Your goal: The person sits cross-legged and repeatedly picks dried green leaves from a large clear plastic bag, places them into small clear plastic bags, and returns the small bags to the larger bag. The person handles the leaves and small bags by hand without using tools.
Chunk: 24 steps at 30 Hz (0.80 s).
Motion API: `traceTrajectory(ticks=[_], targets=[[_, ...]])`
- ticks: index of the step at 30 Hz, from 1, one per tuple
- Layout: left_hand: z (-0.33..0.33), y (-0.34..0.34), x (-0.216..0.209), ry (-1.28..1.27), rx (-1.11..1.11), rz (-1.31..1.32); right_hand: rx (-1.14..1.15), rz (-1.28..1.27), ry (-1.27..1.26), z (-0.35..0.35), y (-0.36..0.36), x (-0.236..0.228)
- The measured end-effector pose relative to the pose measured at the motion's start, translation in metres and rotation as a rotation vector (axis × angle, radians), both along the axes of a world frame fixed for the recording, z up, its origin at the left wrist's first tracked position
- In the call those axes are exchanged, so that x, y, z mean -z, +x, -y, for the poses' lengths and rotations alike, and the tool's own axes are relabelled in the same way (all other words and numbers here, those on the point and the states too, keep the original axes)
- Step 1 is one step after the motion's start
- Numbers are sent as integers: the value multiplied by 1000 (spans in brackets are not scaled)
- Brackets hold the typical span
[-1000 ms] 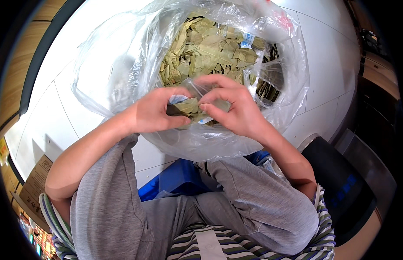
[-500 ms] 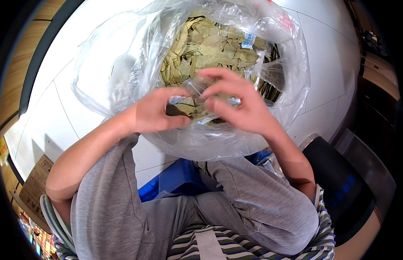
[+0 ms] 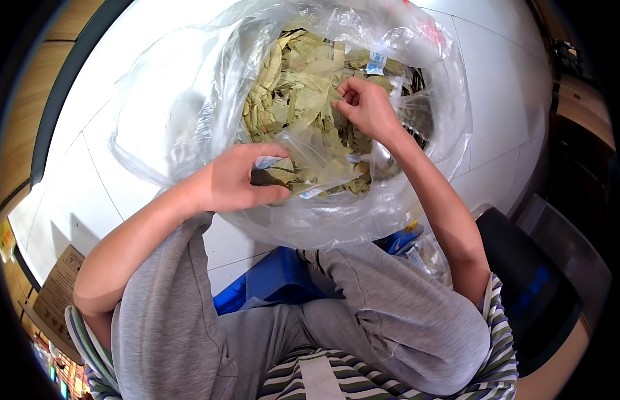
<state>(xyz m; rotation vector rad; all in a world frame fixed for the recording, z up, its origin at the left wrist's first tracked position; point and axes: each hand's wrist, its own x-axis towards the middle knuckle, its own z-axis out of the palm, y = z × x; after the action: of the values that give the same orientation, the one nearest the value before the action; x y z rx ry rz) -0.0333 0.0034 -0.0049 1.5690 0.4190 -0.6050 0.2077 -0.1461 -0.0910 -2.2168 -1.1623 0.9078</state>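
Observation:
A big clear plastic bag [image 3: 190,107] stands with its mouth wide, full of dried bay leaves [image 3: 306,57]. At the near side of its mouth, my left hand [image 3: 236,177] grips a small clear plastic pouch [image 3: 313,150] between thumb and fingers. Some leaves show inside the pouch by my fingers. Over the right part of the leaf pile is my right hand [image 3: 371,112], its fingers curled and pinched together at the leaves. Whether a leaf is between those fingertips is hidden. A small white and blue packet [image 3: 376,63] lies on the leaves beyond it.
White floor tiles [image 3: 500,93] surround the bag. Between my legs is a blue plastic container [image 3: 276,277], and right of it blue and clear packaging [image 3: 423,257]. A black padded seat [image 3: 530,293] stands at right, a cardboard box [image 3: 56,293] at left.
My right hand has moved away from the small pouch, farther out and right over the leaf pile, its fingers now curled in. My left hand still holds the pouch in nearly the same place.

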Motion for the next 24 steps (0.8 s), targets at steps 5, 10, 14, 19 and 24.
traceTrajectory(ticks=[5,10,14,19,24], targets=[[-2,0,-6,-1,-9,7,85,-361,54,16,7,-10],[-2,-1,-4,7,-1,-7,325,-549,20,20,10,-30],[-1,1,-4,33,26,7,386,-505,-8,22,9,-28],[-1,-4,4,57,45,60,396,-551,-9,16,2,-33],[-1,4,-7,-8,40,-54,356,-732,69,22,4,-32]])
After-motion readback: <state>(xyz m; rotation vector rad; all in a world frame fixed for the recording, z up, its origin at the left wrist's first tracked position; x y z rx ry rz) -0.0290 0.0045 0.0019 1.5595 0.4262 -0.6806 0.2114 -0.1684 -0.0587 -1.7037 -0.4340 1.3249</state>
